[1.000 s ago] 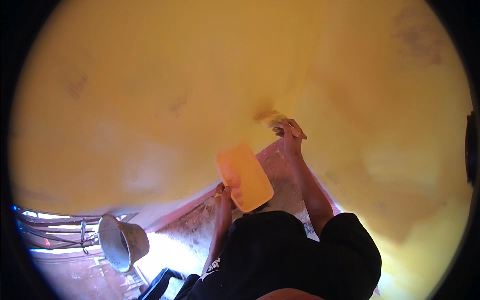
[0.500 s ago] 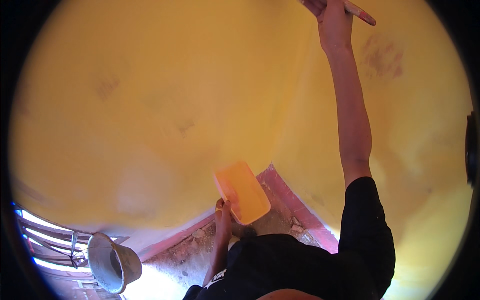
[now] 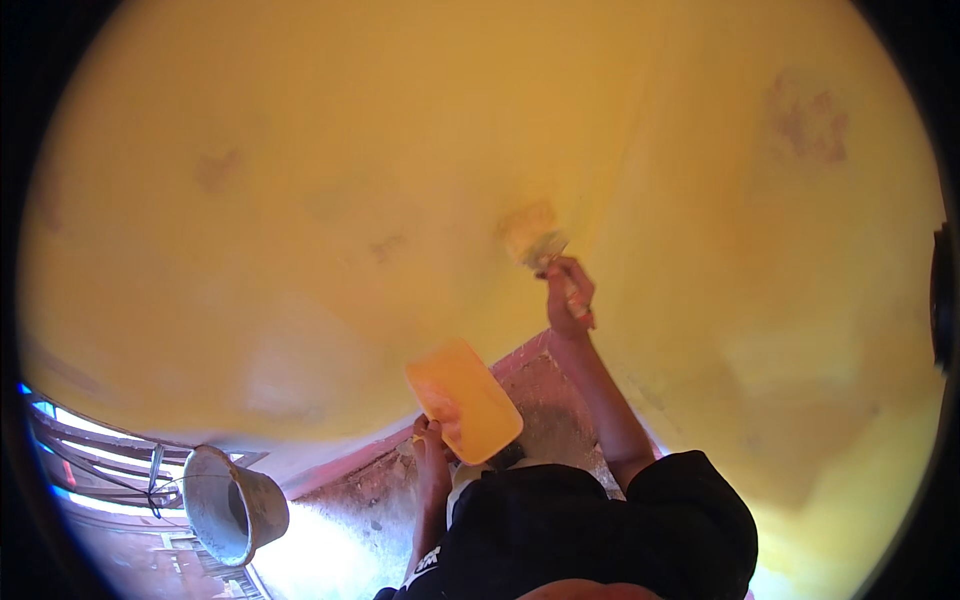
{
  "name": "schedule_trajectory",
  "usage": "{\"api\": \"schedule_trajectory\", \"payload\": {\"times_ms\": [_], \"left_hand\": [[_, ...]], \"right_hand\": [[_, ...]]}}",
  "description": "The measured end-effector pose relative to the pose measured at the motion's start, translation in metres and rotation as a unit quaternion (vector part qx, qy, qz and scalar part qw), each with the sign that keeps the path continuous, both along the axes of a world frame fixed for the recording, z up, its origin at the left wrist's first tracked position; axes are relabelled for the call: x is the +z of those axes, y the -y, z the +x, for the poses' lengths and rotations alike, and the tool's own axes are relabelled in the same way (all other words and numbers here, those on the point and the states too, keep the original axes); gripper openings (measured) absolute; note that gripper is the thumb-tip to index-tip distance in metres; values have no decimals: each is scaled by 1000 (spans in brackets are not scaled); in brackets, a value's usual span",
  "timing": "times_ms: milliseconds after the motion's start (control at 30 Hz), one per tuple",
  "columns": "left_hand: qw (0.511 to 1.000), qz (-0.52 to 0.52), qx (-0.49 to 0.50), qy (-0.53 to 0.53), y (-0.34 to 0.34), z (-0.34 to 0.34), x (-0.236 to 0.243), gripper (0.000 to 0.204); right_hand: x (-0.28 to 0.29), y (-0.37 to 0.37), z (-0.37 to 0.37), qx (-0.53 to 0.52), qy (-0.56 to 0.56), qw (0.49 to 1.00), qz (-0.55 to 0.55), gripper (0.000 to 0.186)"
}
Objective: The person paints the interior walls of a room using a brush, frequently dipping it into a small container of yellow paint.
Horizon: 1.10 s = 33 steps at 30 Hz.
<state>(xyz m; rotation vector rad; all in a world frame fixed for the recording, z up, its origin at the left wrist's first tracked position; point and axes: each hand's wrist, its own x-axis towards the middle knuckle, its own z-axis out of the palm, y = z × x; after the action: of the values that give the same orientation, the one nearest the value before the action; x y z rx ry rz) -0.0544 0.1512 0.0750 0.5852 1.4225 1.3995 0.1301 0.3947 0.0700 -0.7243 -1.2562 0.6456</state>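
My right hand (image 3: pixel 570 297) is wrapped round the handle of a paintbrush (image 3: pixel 545 250), held in front of the yellow wall (image 3: pixel 380 150) close to the corner. The bristles look yellowish and are blurred; I cannot tell whether they touch the wall. Lower and to the left, my left hand (image 3: pixel 428 437) grips the edge of an orange plastic tub (image 3: pixel 480 400), tilted so its inside shows. Pinkish streaks mark the tub's inner side.
A grey bucket (image 3: pixel 262 507) with a wire handle hangs or stands at the lower left, beside slatted bars (image 3: pixel 95 445) with bright light behind. Pink skirting (image 3: pixel 350 464) runs along the wall's foot above a rough floor. Darker patches (image 3: pixel 808 122) mark the wall.
My right hand has come down and left with the paintbrush, from high up to near the corner. The tub in my left hand has shifted slightly left and down in view.
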Motion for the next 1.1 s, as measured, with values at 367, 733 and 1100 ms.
{"api": "schedule_trajectory", "payload": {"times_ms": [367, 733, 1100], "left_hand": [[998, 42, 52, 12, -6, -2, -22, 60], [998, -1, 69, -5, 11, -12, -20, 57], [998, -22, 62, -8, 35, -24, -34, 58]], "right_hand": [[-58, 1, -10, -63, 15, 983, -170, 35], [123, -29, -2, 23, -135, 989, 48, 28], [-166, 1, -33, 37, -106, 977, -181, 29]]}}
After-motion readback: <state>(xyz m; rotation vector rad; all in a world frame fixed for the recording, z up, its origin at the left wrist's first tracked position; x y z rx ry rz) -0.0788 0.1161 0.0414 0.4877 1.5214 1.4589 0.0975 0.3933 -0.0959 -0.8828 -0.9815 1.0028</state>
